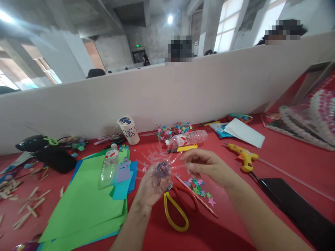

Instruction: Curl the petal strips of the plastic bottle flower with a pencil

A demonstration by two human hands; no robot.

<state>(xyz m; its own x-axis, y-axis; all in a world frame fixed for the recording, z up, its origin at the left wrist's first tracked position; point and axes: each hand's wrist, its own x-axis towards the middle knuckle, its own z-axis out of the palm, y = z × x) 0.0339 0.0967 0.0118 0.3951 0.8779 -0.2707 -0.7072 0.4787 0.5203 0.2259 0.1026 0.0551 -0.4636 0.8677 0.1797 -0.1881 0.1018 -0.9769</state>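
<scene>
My left hand (154, 184), palm up, is cupped around a clear plastic bottle piece cut into strips (162, 169). Its strips fan outward, and its middle looks purple. Just to the right is my right hand (202, 164), with bent fingers drawn together beside the strip ends; whatever they pinch is too small to make out. Below the hands lie scissors (176, 212) with one yellow and one red handle. A pink striped stick (200, 200) and loose paper stars (199, 186) are under my right hand. Behind the hands, a clear bottle (188, 138) rests on its side by a yellow cutter (187, 148).
Green paper sheets (83, 195) with another clear bottle (108, 167) are at left, near wooden sticks (28, 209). A paper cup (128, 130) stands by the white partition (157, 94). To the right are a yellow glue gun (244, 157) and a black phone-like slab (293, 202).
</scene>
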